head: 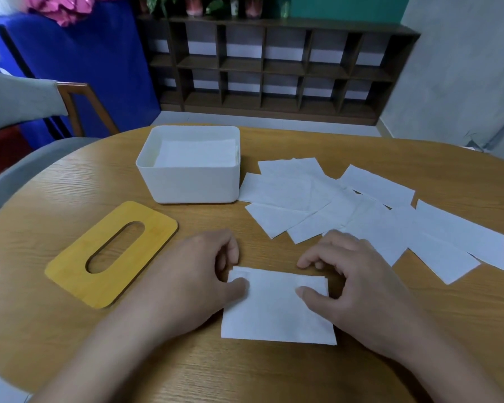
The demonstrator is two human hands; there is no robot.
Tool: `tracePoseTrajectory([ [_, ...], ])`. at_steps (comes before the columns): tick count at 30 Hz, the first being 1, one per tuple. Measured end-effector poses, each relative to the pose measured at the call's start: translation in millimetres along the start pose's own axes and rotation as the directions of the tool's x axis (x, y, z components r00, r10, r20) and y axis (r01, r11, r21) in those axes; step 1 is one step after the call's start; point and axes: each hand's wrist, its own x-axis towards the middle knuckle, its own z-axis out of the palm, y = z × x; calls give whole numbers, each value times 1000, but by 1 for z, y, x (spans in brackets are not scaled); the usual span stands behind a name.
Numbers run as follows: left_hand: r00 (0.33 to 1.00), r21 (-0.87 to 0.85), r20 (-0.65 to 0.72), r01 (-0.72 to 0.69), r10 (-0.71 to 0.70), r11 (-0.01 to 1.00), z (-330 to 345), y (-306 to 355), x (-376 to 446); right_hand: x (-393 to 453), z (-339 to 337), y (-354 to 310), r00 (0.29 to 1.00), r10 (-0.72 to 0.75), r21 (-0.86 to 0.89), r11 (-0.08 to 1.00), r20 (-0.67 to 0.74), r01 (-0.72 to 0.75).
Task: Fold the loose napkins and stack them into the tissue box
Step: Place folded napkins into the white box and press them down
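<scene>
Wooden table first, then the white tissue box at its middle, already part filled; loose napkins fan out just right of the box. In front of the box lies one folded napkin, its far corners pinched by the left hand and right hand. It looks featherlight, limp and easily torn or creased, so those doubled corners seem the best hold.

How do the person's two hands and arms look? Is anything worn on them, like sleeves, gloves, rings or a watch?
Both the left hand and the right hand are bare, with no gloves. No ring shows on the fingers in view, and no watch or bracelet on either wrist. The forearms are uncovered as far as the bottom edge of the picture, so no sleeve is in view. The nails look short and unpainted.
</scene>
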Motion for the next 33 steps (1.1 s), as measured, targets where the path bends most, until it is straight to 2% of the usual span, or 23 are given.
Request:
tracePoseTrajectory([
  [3,995,-71,-88,-57,51,996,0,-1,4,1,0,0,999,23,32,999,-32,-22],
  [6,978,-178,-197,-101,65,979,9,0,9,9,4,-2,991,28,91,996,-129,-16],
  [9,967,-206,-241,-138,87,969,23,3,13,25,15,-5,985,5,40,999,-171,2],
  [12,951,-136,-277,-178,135,975,37,2,19,43,31,-8,987,-20,-65,998,-158,10],
  [15,936,3,-280,-220,212,976,48,-5,28,60,42,-11,987,-15,-90,996,-158,1],
  [19,940,77,-288,-166,182,983,54,-6,33,77,47,-12,975,23,-65,997,-220,-38],
  [22,953,66,-263,-137,150,988,54,-1,34,80,48,-13,967,25,-70,997,-255,-44],
  [26,949,39,-280,-137,142,990,54,-1,34,78,48,-13,952,-47,-118,993,-302,12],
  [30,920,-16,-367,-152,136,988,53,-2,34,70,37,-19,910,-152,-9,987,-385,161],
  [33,902,-159,-420,-183,102,970,47,-1,33,60,28,-27,887,-204,63,966,-415,252],
])
